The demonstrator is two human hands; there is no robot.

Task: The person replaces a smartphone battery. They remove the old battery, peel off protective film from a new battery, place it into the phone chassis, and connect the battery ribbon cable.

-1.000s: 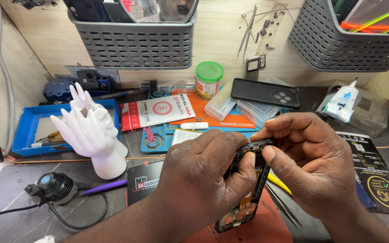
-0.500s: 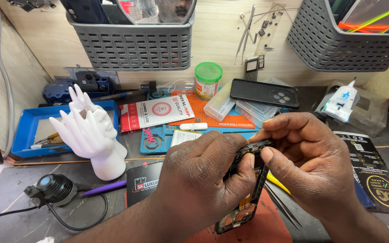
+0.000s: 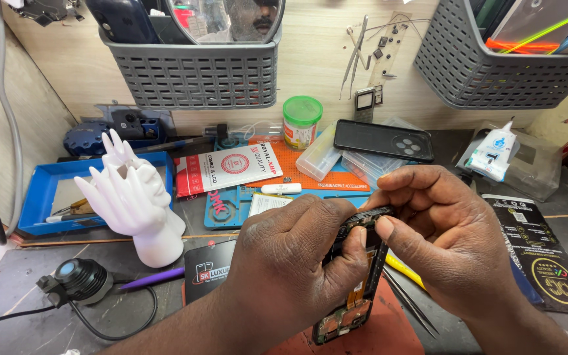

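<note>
- the left hand point(image 3: 294, 263) was wrapped snugly round the opened black phone body with its bare circuit board showing point(image 3: 353, 289), thumb pressed on the near long edge, holding it up just above the front edge of the dark worktop point(image 3: 21, 309).
- the phone's long axis ran from its top end, up between both hands, down and toward the front edge; the board side faced up.
- the right hand point(image 3: 455, 243) sat at that top end, forefinger and thumb pinched narrowly on the upper corner of the frame; whether anything tiny lay between them, i could not tell.
- so the right hand was the nearer one to the top corner, the left carried the weight lower down.
- thin metal tweezers point(image 3: 409, 302) and a yellow strip point(image 3: 403, 271) lay under the right hand, just beside the phone.
- further back: a white hand-shaped stand point(image 3: 136, 197) toward the left edge, a blue tray point(image 3: 34, 197) behind it, a green-lidded jar point(image 3: 302, 121) and a black phone lying camera-side up point(image 3: 384, 140) near the back wall.
- a small round black lamp on a cable point(image 3: 80, 279) sat at the front left, well apart.
</note>
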